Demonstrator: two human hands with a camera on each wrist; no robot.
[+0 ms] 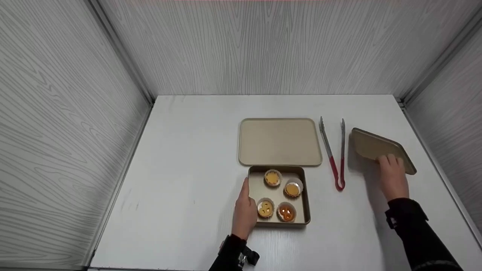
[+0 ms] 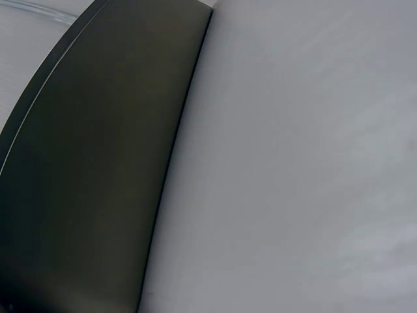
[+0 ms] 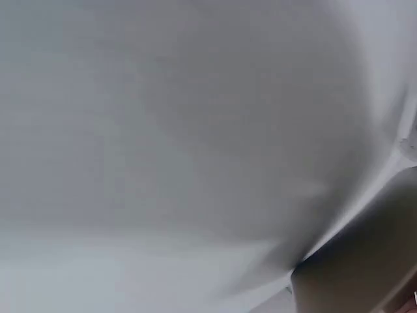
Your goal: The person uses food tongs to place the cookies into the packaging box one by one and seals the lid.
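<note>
The right hand was seen gripping the near edge of a tan lid, which was held tilted, its near side raised off the white table. The left hand was laid with fingers nearly straight against the left wall of the square baking tin; nothing was gripped by it. In the tin 4 tarts in paper cups were set, 2 by 2. Directly behind the tin, touching its far rim, a flat tray was placed. Right of the tin, between tray and lid, red-handled tongs were laid open.
</note>
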